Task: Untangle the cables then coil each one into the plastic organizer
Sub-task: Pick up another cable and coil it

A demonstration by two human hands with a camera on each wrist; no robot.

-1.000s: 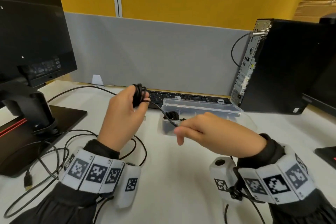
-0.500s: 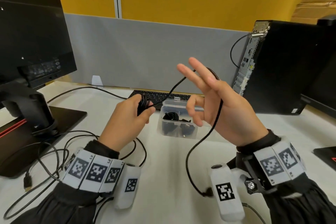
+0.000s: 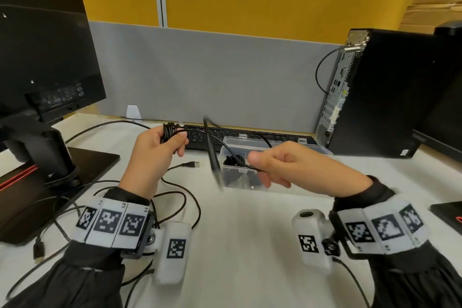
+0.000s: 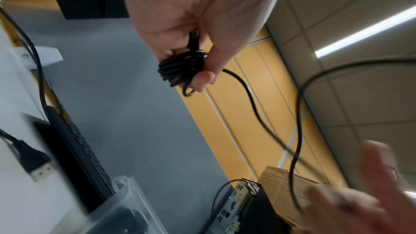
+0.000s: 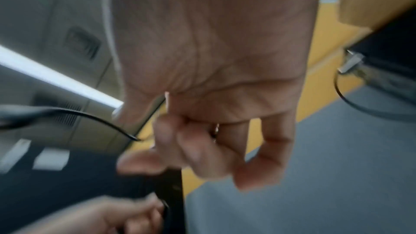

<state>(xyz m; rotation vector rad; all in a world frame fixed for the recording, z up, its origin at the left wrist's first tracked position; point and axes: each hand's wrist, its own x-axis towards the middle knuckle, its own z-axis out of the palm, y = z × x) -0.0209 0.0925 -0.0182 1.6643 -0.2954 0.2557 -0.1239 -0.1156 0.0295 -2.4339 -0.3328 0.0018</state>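
Note:
My left hand (image 3: 178,142) is raised above the desk and grips a small coil of black cable (image 3: 170,130); the coil (image 4: 180,67) shows wound tight between its thumb and fingers. From the coil a strand runs right to my right hand (image 3: 255,165), which pinches it between thumb and forefinger in front of the clear plastic organizer (image 3: 250,182). A loose, blurred tail (image 3: 212,155) hangs between the hands. Another coiled black cable (image 3: 232,160) lies inside the organizer. The right wrist view is blurred, showing curled fingers (image 5: 202,149).
Loose black cables (image 3: 180,197) and a USB plug (image 3: 193,164) lie on the white desk under my left forearm. A keyboard (image 3: 225,132) sits behind the organizer, a monitor stand (image 3: 50,157) at left, a computer tower (image 3: 387,92) at right.
My right hand was up with spread fingers and the cable draped over them; it has dropped in front of the organizer and now pinches the strand. My left hand keeps the coil, slightly higher.

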